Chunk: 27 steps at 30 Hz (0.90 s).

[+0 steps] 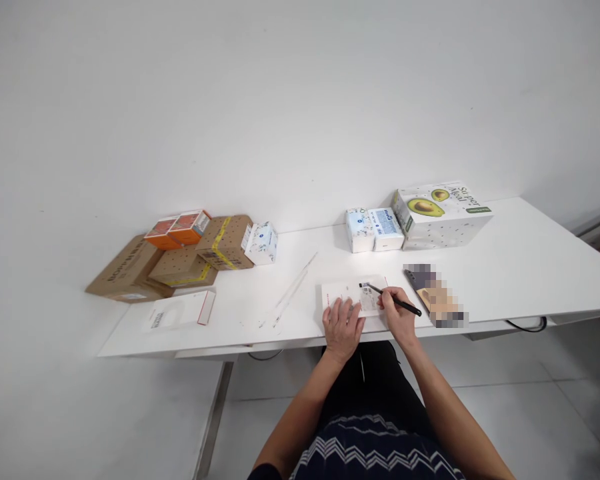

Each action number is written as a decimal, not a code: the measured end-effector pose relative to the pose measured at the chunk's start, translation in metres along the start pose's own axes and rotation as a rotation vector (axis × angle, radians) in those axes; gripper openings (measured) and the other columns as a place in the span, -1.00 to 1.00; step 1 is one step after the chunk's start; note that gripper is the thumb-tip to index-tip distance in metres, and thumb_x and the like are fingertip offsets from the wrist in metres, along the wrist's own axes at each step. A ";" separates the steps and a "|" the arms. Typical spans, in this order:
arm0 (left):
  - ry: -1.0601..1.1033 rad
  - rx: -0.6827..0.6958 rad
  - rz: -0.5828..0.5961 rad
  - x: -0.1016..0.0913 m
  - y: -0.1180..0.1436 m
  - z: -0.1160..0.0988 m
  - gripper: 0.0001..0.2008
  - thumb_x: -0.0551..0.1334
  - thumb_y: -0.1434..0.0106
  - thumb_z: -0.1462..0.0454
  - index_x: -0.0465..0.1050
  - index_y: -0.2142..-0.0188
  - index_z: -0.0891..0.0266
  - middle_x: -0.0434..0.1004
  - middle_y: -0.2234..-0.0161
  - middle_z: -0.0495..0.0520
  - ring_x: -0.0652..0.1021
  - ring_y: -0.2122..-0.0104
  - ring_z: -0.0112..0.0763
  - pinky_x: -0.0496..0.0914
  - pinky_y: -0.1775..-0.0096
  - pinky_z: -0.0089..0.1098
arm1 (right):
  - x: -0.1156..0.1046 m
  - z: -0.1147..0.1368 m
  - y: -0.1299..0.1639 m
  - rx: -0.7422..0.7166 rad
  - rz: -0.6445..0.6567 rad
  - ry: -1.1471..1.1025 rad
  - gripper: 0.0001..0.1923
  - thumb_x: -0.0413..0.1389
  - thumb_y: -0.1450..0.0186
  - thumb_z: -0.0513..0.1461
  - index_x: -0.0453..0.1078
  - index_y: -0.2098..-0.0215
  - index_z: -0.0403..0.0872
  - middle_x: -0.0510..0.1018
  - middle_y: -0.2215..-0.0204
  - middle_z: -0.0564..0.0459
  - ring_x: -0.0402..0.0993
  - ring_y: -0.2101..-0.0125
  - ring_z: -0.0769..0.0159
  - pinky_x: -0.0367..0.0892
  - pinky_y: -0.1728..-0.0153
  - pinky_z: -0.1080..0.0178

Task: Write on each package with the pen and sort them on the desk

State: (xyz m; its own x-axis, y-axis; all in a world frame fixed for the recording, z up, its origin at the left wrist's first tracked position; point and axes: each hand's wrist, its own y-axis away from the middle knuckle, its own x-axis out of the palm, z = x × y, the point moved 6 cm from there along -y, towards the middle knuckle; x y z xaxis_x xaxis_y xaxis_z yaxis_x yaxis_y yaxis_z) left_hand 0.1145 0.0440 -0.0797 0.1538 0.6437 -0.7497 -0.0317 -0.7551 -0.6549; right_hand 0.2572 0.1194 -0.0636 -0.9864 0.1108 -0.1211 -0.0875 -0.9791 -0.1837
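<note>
From where I stand, the R hand (398, 315) has its fingers clamped round a black pen (409, 307), tip at the printed label (367, 300) on a flat white box (349, 287). L hand (342, 328) lies on the box's near L part, fingers a bit apart, no grip. Box sits nr the white table's (300, 323) front edge, w/ a pixelated flat item (434, 298) to its R.

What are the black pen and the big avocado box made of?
The black pen in the right hand looks like smooth plastic, because it's evenly dark and slim, but painted metal is possible. The avocado box seems to be smooth printed cardboard: it has flat sides, straight edges and pictures on its surface.
</note>
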 end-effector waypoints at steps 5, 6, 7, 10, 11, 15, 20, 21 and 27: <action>-0.004 0.008 -0.002 0.000 0.000 -0.001 -0.68 0.20 -0.26 0.16 0.44 0.00 0.10 0.52 0.02 0.12 0.41 -0.08 -0.13 0.12 -0.10 -0.11 | -0.037 -0.004 -0.006 -0.155 -0.177 0.166 -0.78 -0.01 -0.31 -0.12 0.36 0.19 -0.07 0.51 0.34 -0.02 0.44 0.35 0.23 0.37 0.26 0.14; -0.006 0.010 -0.004 0.001 0.000 -0.001 -0.68 0.19 -0.26 0.16 0.44 -0.01 0.10 0.52 0.02 0.12 0.41 -0.07 -0.12 0.12 -0.09 -0.11 | -0.040 -0.005 -0.008 -0.223 -0.147 0.274 -0.77 -0.01 -0.31 -0.15 0.37 0.15 -0.06 0.51 0.26 -0.07 0.44 0.26 0.19 0.35 0.18 0.10; -0.008 0.012 -0.005 0.001 0.000 -0.001 -0.68 0.19 -0.26 0.16 0.44 -0.01 0.10 0.52 0.02 0.13 0.41 -0.07 -0.12 0.12 -0.10 -0.12 | -0.041 -0.006 -0.010 -0.292 -0.072 0.396 -0.75 -0.01 -0.30 -0.18 0.38 0.11 -0.06 0.51 0.19 -0.10 0.41 0.18 0.14 0.32 0.12 0.07; -0.011 0.009 -0.003 0.001 0.000 -0.001 -0.68 0.19 -0.26 0.16 0.45 0.00 0.09 0.52 0.03 0.14 0.42 -0.07 -0.12 0.12 -0.10 -0.12 | -0.034 -0.017 -0.011 -0.403 0.213 0.759 -0.60 -0.04 -0.24 -0.32 0.37 -0.03 -0.04 0.51 0.08 -0.12 0.30 0.04 0.01 0.23 0.04 0.00; -0.010 0.007 -0.003 0.001 0.000 -0.001 -0.68 0.20 -0.26 0.16 0.45 0.00 0.09 0.52 0.03 0.13 0.42 -0.07 -0.12 0.12 -0.10 -0.12 | -0.033 -0.020 -0.010 -0.409 0.267 0.859 -0.53 -0.06 -0.21 -0.37 0.36 -0.06 -0.04 0.51 0.05 -0.11 0.27 0.01 -0.02 0.21 0.05 -0.01; -0.007 0.011 -0.009 0.001 0.000 -0.001 -0.68 0.20 -0.26 0.16 0.44 -0.01 0.10 0.52 0.02 0.14 0.42 -0.06 -0.11 0.12 -0.10 -0.11 | -0.029 -0.020 -0.008 -0.426 0.307 1.065 -0.42 -0.11 -0.20 -0.43 0.30 -0.15 0.01 0.49 0.00 -0.08 0.18 -0.02 -0.08 0.16 0.05 -0.04; -0.012 0.021 -0.025 -0.001 -0.001 -0.001 -0.69 0.20 -0.26 0.17 0.45 0.01 0.12 0.53 0.04 0.13 0.43 -0.05 -0.11 0.12 -0.09 -0.11 | -0.054 -0.017 -0.022 -0.266 0.049 1.141 -0.52 -0.06 -0.29 -0.20 0.25 -0.18 -0.03 0.34 -0.07 -0.26 0.15 -0.01 -0.16 0.17 0.09 -0.14; -0.013 0.022 -0.025 -0.001 -0.001 -0.001 -0.69 0.20 -0.26 0.17 0.45 0.01 0.12 0.54 0.04 0.12 0.43 -0.05 -0.11 0.12 -0.08 -0.11 | -0.064 -0.020 -0.026 -0.188 -0.028 1.154 -0.46 -0.02 -0.27 -0.11 0.21 -0.20 -0.05 0.28 -0.10 -0.31 0.12 -0.04 -0.22 0.15 0.10 -0.18; -0.017 0.018 -0.017 0.000 -0.001 -0.001 -0.69 0.21 -0.25 0.17 0.45 0.01 0.11 0.53 0.03 0.11 0.43 -0.05 -0.12 0.12 -0.08 -0.11 | -0.089 -0.048 -0.051 0.125 -0.027 1.103 -0.21 0.06 -0.14 0.10 0.16 -0.22 -0.16 0.31 -0.07 -0.38 0.16 -0.04 -0.27 0.14 0.07 -0.18</action>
State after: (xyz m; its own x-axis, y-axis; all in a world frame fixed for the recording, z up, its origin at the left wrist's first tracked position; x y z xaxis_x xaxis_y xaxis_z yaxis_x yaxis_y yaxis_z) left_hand 0.1159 0.0443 -0.0788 0.1373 0.6585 -0.7400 -0.0474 -0.7418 -0.6689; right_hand 0.3563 0.1681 -0.0900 -0.3245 0.1625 -0.9318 -0.1819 -0.9775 -0.1071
